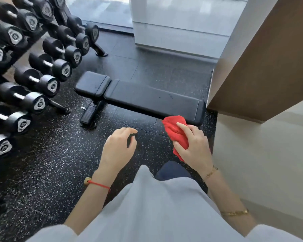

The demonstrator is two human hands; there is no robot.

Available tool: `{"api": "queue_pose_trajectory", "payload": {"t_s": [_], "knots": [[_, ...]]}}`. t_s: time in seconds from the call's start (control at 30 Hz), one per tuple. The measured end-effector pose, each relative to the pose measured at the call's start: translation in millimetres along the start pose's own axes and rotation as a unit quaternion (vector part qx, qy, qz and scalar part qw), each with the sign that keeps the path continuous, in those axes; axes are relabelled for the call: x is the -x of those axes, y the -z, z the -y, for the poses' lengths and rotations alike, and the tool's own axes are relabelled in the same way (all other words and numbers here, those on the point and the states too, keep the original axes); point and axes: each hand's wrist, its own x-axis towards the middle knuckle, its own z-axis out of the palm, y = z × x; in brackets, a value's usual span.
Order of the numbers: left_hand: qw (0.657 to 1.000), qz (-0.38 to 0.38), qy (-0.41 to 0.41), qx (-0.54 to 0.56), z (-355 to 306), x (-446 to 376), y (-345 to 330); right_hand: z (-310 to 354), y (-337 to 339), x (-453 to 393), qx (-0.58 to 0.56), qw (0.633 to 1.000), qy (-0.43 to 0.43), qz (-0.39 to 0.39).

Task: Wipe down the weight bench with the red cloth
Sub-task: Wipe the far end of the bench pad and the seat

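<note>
A black padded weight bench (147, 97) lies flat across the middle of the view, its short seat pad at the left and long back pad running right. My right hand (193, 147) holds a bunched red cloth (174, 131) in the air just in front of the bench's right end, the cloth's top overlapping the pad's near edge in view. My left hand (119, 149) hovers over the floor in front of the bench, fingers loosely curled, holding nothing.
A rack of black dumbbells (33, 67) fills the left side, close to the bench's seat end. A brown and white wall corner (252, 75) juts in at the right, next to the bench's far end. Speckled black rubber floor (51, 163) lies below.
</note>
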Motion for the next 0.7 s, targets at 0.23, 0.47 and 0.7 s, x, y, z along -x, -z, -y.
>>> {"api": "queue_pose_trajectory", "payload": {"t_s": [0.23,0.47,0.7], "knots": [[0.998,0.054,-0.039,-0.004,15,-114,-10,-4,-17,-81,0.015,0.998,-0.061,0.001],[0.997,0.059,-0.052,0.002,15,-223,-38,-35,-29,-170,0.022,0.995,-0.095,-0.006],[0.995,0.059,-0.084,0.000,10,-325,-89,-83,-54,-261,0.063,0.991,-0.115,0.001]]}}
